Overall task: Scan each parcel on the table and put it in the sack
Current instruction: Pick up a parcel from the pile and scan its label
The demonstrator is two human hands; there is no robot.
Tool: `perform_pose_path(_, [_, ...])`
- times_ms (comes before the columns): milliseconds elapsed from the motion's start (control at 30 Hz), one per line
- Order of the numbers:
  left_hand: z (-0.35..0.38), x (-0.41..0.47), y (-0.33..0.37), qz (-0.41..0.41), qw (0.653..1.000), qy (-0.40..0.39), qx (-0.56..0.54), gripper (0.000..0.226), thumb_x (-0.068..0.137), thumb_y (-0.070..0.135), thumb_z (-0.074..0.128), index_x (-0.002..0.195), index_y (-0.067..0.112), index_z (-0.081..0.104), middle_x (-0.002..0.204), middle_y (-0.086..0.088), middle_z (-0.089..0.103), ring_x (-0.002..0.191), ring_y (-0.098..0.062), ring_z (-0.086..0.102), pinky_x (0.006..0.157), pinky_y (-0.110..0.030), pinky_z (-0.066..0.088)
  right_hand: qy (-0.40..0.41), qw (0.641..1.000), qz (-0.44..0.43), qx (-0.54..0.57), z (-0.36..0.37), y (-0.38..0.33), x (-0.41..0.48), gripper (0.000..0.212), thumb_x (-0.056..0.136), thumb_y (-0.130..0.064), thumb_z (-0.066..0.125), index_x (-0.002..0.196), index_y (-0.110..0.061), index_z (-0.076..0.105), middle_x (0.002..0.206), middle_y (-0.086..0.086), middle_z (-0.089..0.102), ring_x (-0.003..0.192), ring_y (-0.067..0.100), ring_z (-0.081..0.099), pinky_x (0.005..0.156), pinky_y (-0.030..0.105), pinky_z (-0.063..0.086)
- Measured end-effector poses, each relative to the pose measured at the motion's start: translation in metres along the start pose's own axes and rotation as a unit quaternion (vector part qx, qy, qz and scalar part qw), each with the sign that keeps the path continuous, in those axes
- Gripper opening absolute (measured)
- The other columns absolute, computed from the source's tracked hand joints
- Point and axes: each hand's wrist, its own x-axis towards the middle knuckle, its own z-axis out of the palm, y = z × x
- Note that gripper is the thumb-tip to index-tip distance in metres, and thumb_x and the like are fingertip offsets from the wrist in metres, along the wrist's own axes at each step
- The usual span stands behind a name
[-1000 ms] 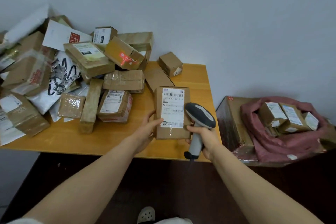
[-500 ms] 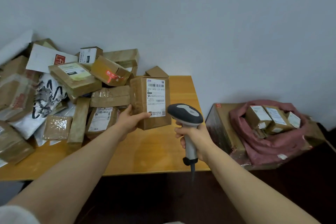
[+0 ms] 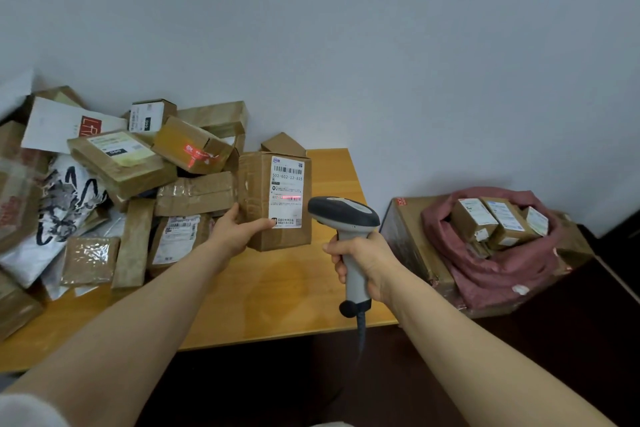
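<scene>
Gripping the cardboard parcel [image 3: 254,191] by its lower left corner, the left hand [image 3: 239,236] has its thumb on the labelled face and its fingers curled behind. The parcel stands upright in the air, well to the left of the sack [image 3: 485,267] and above the wooden surface [image 3: 277,295]. The right hand [image 3: 363,260], between parcel and sack, is wrapped tight round the handle of the barcode scanner [image 3: 343,213], whose head points away from the sack at the white shipping label [image 3: 286,184].

One hand carries the box at a corner with no visible sag, so it is probably light. Its taped cardboard walls look stiff enough to take a firm squeeze. The glossy tape bands could be slippery, so bare cardboard is the safer place to hold. For the carry to the sack, a grip across the two narrow sides or under the base should be steadier than the present corner pinch. Whether the contents are fragile cannot be told.

A second ago the parcel lay flat on the surface, label up. Half a second ago it was already raised and facing the scanner, but the label showed no light. Now a red scan line [image 3: 291,198] crosses the label's lower barcode, on the side toward the sack. Both grips look unchanged.
</scene>
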Motion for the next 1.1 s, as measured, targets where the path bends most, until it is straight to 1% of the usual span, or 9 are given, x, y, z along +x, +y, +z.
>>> perform_pose_path(67, [0.0,0.001,-0.001,0.0,1.0,-0.001,-0.001,0.126,0.041,0.05,0.087,0.149,0.024,0.028,0.139,-0.005,0.051,0.119,-0.027,0.054,0.1,-0.046,0.047,0.001,1.0,0.0,0.001,0.0,-0.001,-0.001,0.023,0.08,0.003,0.069,0.065,-0.006,0.055,0.054,0.007,0.05,0.041,0.017,0.041,0.046,0.026,0.036])
perform_pose_path(200, [0.0,0.003,-0.003,0.002,1.0,-0.003,-0.008,0.116,0.054,0.041,0.088,0.15,0.022,0.026,0.139,-0.006,0.05,0.118,-0.028,0.055,0.101,-0.046,0.047,0.003,1.0,0.007,0.002,0.0,0.0,-0.003,0.023,0.08,0.003,0.069,0.064,-0.007,0.055,0.053,0.007,0.05,0.041,0.017,0.041,0.047,0.026,0.036])
perform_pose_path(500, [-0.002,0.008,-0.005,-0.011,1.0,-0.012,0.001,0.133,0.034,0.055,0.087,0.149,0.025,0.028,0.139,-0.003,0.051,0.117,-0.026,0.056,0.099,-0.045,0.048,0.01,1.0,0.007,0.014,0.001,0.004,-0.001,0.025,0.081,0.003,0.068,0.061,-0.007,0.055,0.052,0.007,0.049,0.039,0.016,0.04,0.045,0.025,0.035])
perform_pose_path(567, [0.001,0.005,-0.001,-0.015,1.0,-0.021,-0.017,0.124,0.043,0.048,0.089,0.148,0.022,0.029,0.138,-0.003,0.051,0.115,-0.025,0.057,0.097,-0.045,0.049,0.014,1.0,0.007,0.024,0.0,0.005,0.0,0.024,0.081,0.003,0.068,0.062,-0.007,0.056,0.053,0.008,0.05,0.039,0.016,0.041,0.046,0.025,0.036])
perform_pose_path(667, [0.011,0.002,0.003,-0.027,0.998,-0.051,-0.025,0.089,0.07,0.034,0.082,0.144,0.018,0.034,0.132,-0.004,0.053,0.11,-0.024,0.056,0.096,-0.045,0.049,0.038,0.997,0.012,0.063,-0.006,0.009,0.003,0.015,0.081,0.001,0.069,0.071,-0.006,0.061,0.059,0.009,0.058,0.04,0.015,0.046,0.045,0.024,0.038])
perform_pose_path(733, [0.02,0.001,0.008,-0.042,0.995,-0.09,-0.002,0.073,0.074,0.038,0.077,0.135,0.015,0.044,0.125,-0.007,0.057,0.107,-0.024,0.057,0.091,-0.044,0.053,0.073,0.992,0.018,0.101,-0.015,0.013,0.006,0.01,0.083,0.001,0.068,0.08,-0.004,0.062,0.063,0.011,0.063,0.041,0.015,0.049,0.044,0.024,0.041])
perform_pose_path(867, [0.055,0.0,0.015,-0.064,0.985,-0.16,0.013,0.063,0.075,0.046,0.074,0.123,0.012,0.052,0.116,-0.01,0.061,0.105,-0.027,0.06,0.08,-0.039,0.057,0.16,0.97,0.025,0.18,-0.048,0.027,0.007,0.014,0.082,0.006,0.067,0.091,-0.002,0.059,0.064,0.013,0.064,0.039,0.016,0.051,0.04,0.022,0.043])
perform_pose_path(1000, [0.11,-0.001,0.016,-0.086,0.967,-0.24,0.029,0.091,0.055,0.061,0.079,0.129,0.017,0.05,0.119,-0.012,0.061,0.106,-0.027,0.062,0.08,-0.039,0.057,0.234,0.947,0.032,0.217,-0.09,0.046,-0.001,0.02,0.079,0.01,0.066,0.094,-0.001,0.059,0.061,0.01,0.063,0.039,0.015,0.053,0.041,0.023,0.043])
perform_pose_path(1100, [0.15,0.002,0.018,-0.098,0.962,-0.255,0.025,0.103,0.044,0.065,0.083,0.128,0.017,0.05,0.119,-0.013,0.061,0.106,-0.028,0.062,0.079,-0.039,0.058,0.259,0.934,0.048,0.24,-0.121,0.056,-0.001,0.024,0.078,0.012,0.062,0.098,-0.001,0.06,0.059,0.009,0.059,0.04,0.016,0.053,0.042,0.023,0.044])
